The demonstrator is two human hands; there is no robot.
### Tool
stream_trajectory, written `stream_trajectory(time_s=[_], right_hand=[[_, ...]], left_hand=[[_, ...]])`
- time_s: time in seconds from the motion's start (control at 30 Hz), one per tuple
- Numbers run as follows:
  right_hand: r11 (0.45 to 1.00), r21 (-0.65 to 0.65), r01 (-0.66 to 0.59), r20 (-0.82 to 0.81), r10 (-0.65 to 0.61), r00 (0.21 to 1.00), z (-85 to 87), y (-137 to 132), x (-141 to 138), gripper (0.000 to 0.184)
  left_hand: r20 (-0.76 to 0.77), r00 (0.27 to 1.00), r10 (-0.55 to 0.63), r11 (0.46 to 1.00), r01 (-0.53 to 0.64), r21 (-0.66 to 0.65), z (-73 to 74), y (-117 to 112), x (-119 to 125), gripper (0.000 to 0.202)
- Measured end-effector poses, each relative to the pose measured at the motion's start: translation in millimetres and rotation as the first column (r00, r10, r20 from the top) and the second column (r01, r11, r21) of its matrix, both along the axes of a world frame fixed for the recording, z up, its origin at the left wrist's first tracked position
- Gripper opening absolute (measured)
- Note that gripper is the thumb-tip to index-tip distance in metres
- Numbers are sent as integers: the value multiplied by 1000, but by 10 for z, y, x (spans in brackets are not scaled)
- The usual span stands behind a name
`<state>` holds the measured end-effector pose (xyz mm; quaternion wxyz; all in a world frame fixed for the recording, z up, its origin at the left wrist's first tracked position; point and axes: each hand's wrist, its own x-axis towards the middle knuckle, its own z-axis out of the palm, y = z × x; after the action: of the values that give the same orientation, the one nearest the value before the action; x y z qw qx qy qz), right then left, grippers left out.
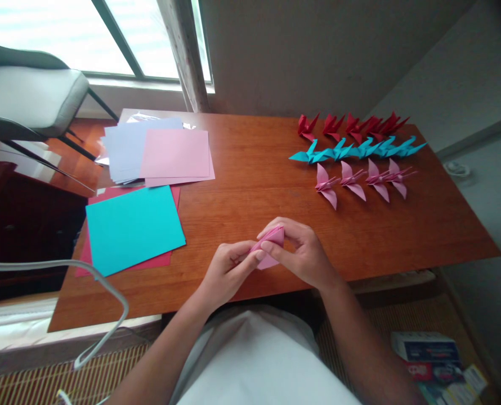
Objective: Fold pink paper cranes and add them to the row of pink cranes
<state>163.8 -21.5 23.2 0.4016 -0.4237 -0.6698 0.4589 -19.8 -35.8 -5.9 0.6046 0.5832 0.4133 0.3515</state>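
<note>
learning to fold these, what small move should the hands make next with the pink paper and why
Probably pinch the pink paper to sharpen its folds: the left hand and right hand both grip it, and though folded, it lacks the spread wings of the finished pink cranes on the table.

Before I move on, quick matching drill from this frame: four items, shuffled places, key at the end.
Items
1. folded pink paper
2. red folded birds
3. turquoise folded birds
4. turquoise sheet

Places
A. middle of the three rows
B. on top of red paper
C. held by the left hand and right hand
D. farthest of the three rows

Pairs: 1-C, 2-D, 3-A, 4-B
</note>
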Motion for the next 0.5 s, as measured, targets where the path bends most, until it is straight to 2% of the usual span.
stream_trajectory(time_s=[0.13,0.23,0.33,0.43,0.5], right_hand=[[994,-104,19,-88,-29,996,-23,-33,-7,13],[972,-185,-141,-217,100,971,-60,-26,55,35],[950,-130,-282,-285,237,929,-94,18,109,53],[965,8,-261,-237,255,937,-100,61,86,39],[979,17,-202,-193,202,960,-85,70,41,20]], left_hand=[[34,999,29,999,-28,-43,18,20,-8,42],[135,985,105,983,-82,-165,14,17,-16,38],[307,934,182,937,-70,-342,1,9,-33,34],[442,885,148,898,67,-435,-9,11,-52,36],[494,863,106,885,144,-442,-15,13,-56,32]])
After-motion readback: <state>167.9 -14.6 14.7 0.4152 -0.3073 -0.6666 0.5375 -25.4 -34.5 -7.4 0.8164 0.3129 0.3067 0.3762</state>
